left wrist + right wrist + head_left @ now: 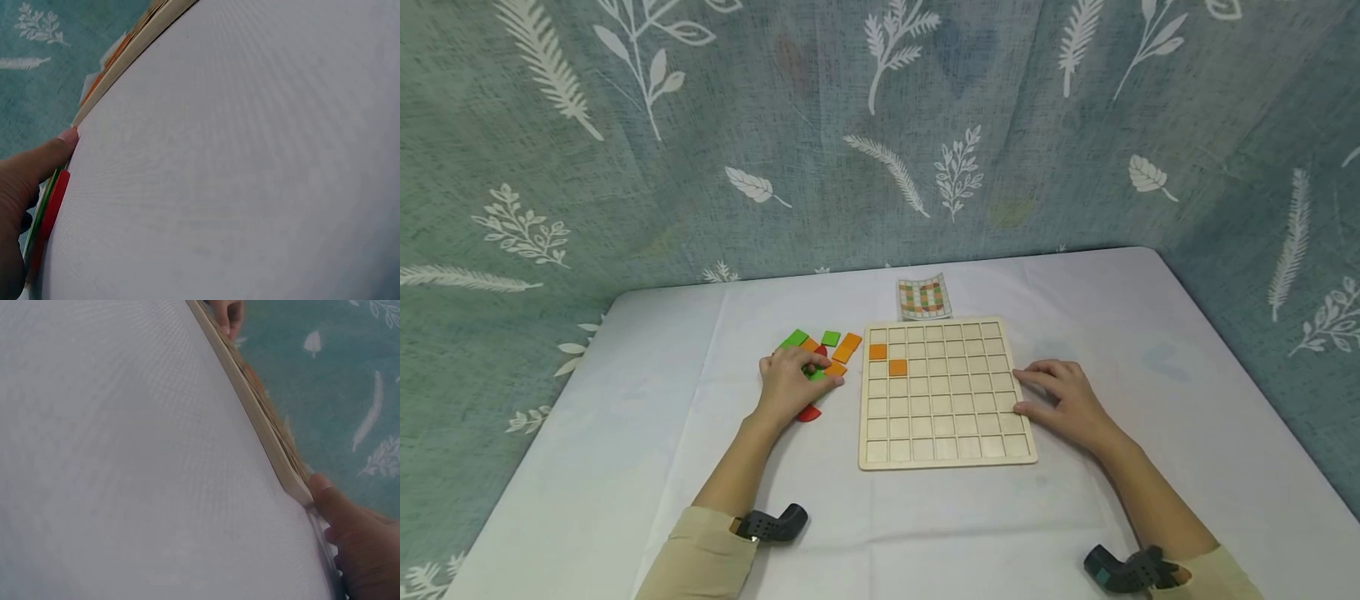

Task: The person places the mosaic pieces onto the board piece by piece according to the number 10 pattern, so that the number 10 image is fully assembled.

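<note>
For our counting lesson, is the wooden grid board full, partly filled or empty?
Partly filled: the wooden grid board holds two orange tiles; other cells are bare.

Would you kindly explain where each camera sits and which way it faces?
Head: on the head, facing forward and down at the board and loose tiles; the left hand, right hand and sleeves show.
Left wrist: on that wrist, looking across the white cloth; the left hand shows at left.
Right wrist: on that wrist, also looking across the cloth; the right hand shows lower right, the left at top.
Both wrist views share the board's edge and leafy backdrop.
</note>
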Motion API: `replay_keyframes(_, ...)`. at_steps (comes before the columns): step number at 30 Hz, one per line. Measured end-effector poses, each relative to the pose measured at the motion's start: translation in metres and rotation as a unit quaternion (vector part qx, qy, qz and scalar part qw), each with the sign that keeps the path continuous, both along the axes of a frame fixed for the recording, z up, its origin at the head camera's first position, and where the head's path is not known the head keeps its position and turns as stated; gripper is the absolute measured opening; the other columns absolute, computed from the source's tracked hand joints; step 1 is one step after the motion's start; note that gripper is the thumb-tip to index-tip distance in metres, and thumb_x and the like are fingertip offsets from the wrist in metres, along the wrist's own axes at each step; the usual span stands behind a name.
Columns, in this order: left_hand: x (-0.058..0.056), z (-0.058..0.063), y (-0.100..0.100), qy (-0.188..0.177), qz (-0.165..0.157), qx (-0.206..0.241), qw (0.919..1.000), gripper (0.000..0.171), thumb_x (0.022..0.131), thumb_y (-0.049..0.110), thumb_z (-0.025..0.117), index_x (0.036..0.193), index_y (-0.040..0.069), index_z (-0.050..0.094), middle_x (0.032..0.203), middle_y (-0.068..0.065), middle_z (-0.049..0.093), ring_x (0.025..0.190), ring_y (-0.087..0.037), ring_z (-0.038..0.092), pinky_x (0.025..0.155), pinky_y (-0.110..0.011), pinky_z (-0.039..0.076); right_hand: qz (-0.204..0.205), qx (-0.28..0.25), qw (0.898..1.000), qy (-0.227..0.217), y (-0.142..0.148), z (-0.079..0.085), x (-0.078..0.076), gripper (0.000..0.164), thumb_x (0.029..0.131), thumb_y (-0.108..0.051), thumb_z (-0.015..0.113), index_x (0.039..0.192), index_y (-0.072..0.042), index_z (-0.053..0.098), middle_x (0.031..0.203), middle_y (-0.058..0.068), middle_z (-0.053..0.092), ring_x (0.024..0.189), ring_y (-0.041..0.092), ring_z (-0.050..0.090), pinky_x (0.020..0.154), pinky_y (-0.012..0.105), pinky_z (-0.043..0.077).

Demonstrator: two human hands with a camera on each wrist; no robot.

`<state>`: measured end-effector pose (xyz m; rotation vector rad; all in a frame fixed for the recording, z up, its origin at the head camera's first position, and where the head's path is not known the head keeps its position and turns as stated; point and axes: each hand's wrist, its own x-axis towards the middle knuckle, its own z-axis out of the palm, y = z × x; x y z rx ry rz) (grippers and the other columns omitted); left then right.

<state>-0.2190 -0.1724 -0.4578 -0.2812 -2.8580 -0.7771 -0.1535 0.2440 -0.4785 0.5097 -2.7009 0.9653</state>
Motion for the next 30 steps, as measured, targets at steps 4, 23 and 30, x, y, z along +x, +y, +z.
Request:
replay_keyframes(4, 0.003, 0.003, 0.003, -0.015, 0.003, -0.016, 0.9998, 0.037, 0.072, 0.042, 0.079, 0.092, 0.012, 0.072, 0.095, -0.006, 0.066, 0.100, -0.027, 0.048, 0.088, -0.050, 0.019, 0.002, -0.002, 1.000, 0.001, 0.000, 0.000, 0.000, 0.050, 0.074, -0.026, 0.079, 0.119, -0.007, 0.065, 0.117, 0.013, 0.055, 0.111, 0.032, 0.041, 0.093, 0.052, 0.032)
replay_keyframes(23, 0.016, 0.001, 0.021, 0.072, -0.070, 0.022, 0.9947, 0.025, 0.072, 0.030, 0.079, 0.087, 0.011, 0.074, 0.078, 0.002, 0.056, 0.087, -0.020, 0.044, 0.079, -0.043, 0.019, 0.004, -0.001, 1.000, -0.004, 0.001, 0.004, -0.001, 0.050, 0.074, -0.025, 0.079, 0.119, -0.006, 0.065, 0.117, 0.015, 0.055, 0.112, 0.034, 0.041, 0.093, 0.053, 0.032)
replay_keyframes(30, 0.024, 0.002, 0.034, 0.084, -0.123, 0.035, 0.9882, 0.023, 0.071, 0.029, 0.082, 0.086, 0.013, 0.074, 0.074, 0.005, 0.054, 0.082, -0.015, 0.043, 0.077, -0.041, 0.018, 0.006, -0.007, 1.000, -0.004, 0.000, 0.001, 0.000, 0.049, 0.074, -0.024, 0.079, 0.118, -0.006, 0.065, 0.117, 0.016, 0.055, 0.112, 0.034, 0.040, 0.093, 0.053, 0.032)
